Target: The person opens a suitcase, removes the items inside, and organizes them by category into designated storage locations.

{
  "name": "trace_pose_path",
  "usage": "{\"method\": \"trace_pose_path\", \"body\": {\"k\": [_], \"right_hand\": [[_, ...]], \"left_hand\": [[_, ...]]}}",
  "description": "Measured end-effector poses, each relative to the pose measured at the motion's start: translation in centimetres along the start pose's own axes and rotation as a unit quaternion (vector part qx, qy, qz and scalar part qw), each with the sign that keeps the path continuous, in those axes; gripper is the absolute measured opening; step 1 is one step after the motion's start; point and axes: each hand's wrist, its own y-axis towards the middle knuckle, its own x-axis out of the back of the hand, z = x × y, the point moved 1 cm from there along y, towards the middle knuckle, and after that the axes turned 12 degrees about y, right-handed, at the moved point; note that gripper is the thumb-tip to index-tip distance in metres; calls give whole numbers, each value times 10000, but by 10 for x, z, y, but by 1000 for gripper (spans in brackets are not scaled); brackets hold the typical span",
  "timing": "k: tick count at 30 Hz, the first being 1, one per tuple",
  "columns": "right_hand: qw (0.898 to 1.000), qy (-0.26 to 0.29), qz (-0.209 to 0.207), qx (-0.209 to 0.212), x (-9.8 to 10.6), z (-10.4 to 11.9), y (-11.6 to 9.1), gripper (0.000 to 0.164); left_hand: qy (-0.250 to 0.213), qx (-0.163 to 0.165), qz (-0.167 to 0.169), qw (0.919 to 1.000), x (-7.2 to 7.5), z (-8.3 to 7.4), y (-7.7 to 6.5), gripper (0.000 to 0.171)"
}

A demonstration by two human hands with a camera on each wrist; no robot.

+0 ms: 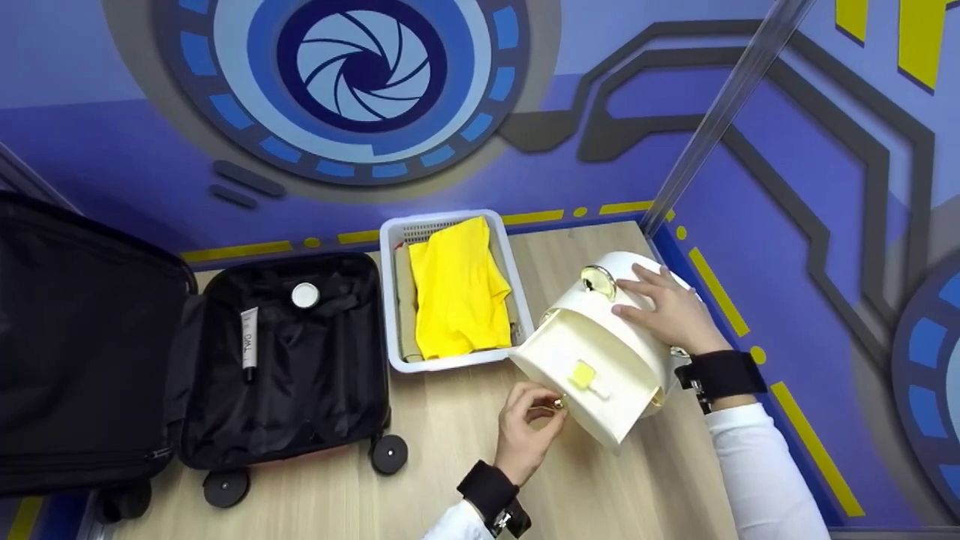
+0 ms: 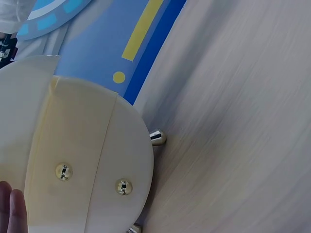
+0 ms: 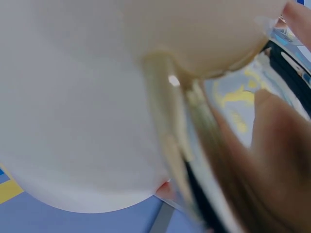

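Note:
A cream rounded storage box (image 1: 637, 345) with a drawer (image 1: 551, 352) pulled out stands tilted at the right of the table. My left hand (image 1: 523, 431) pinches a small gold knob (image 1: 559, 403) at the drawer's front. A small yellow piece (image 1: 582, 374) with a white strip lies in the drawer. My right hand (image 1: 671, 307) rests on top of the box with its fingers spread, beside a gold ring-shaped fitting (image 1: 598, 282). Two more gold knobs show on the box (image 2: 104, 145) in the left wrist view. The right wrist view is blurred close up, with fingers (image 3: 282, 145) near gold metal.
An open black suitcase (image 1: 285, 442) at the left holds a white tube (image 1: 249, 337) and a small round white-lidded jar (image 1: 305, 295). Between it and the box stands a white basket (image 1: 387, 300) with folded yellow cloth (image 1: 461, 292). Walls border the table (image 1: 420, 465) behind and to the right.

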Motion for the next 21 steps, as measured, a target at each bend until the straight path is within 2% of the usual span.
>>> {"method": "trace_pose_path", "body": {"k": [9,16,21], "right_hand": [[10000,-8,-26,40,1,-3,-1,61],[10000,-53,-28,78,0,0,-1,62],[9998,-115,-95,124,0,0,-1,61]], "left_hand": [[-21,-37,-89,10000,-4,-5,6,25],[160,-320,-47,9993,-11,-8,20,21],[402,-477,39,9980,-21,-9,34,21]]}}
